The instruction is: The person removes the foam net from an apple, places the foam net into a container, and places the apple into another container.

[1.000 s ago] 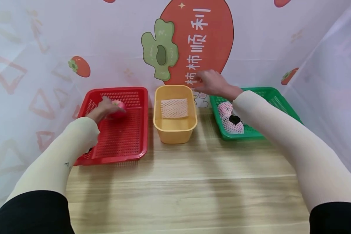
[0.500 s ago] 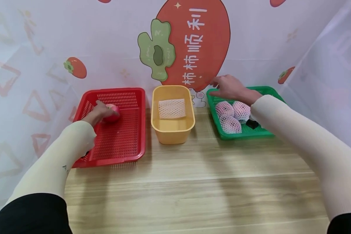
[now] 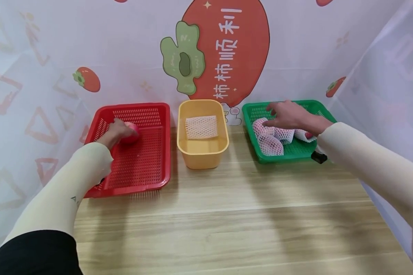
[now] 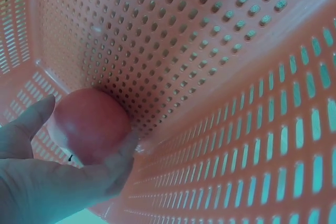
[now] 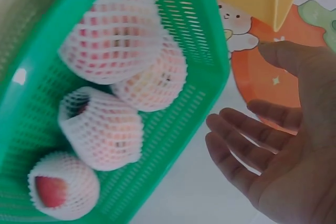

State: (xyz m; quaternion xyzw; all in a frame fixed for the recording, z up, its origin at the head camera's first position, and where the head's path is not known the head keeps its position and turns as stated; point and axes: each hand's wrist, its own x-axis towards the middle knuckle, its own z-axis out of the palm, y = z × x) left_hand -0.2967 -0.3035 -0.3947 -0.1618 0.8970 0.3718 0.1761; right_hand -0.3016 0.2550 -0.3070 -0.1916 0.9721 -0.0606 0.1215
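Observation:
My left hand (image 3: pixel 117 131) reaches into the red basket (image 3: pixel 139 168) and holds a pinkish-red apple (image 4: pixel 92 121). The left wrist view shows thumb and fingers on opposite sides of the apple, near a corner of the basket; a short dark stem shows at its lower side. My right hand (image 3: pixel 290 114) is over the green basket (image 3: pixel 266 157), fingers spread and slightly bent, holding nothing. Several fruits in white foam nets (image 5: pixel 113 35) lie in that basket. A red patch (image 5: pixel 51 191) shows through the opening of one net.
Between the two baskets stands a yellow bin (image 3: pixel 203 161) with a flat white foam net (image 3: pixel 202 127) inside. All three containers are on a wooden table (image 3: pixel 213 221). A printed white cloth (image 3: pixel 130 49) hangs close behind them.
My right hand has moved right and downward, from behind the yellow bin to over the green basket, uncovering more netted fruits. My left hand stays at the apple in the red basket.

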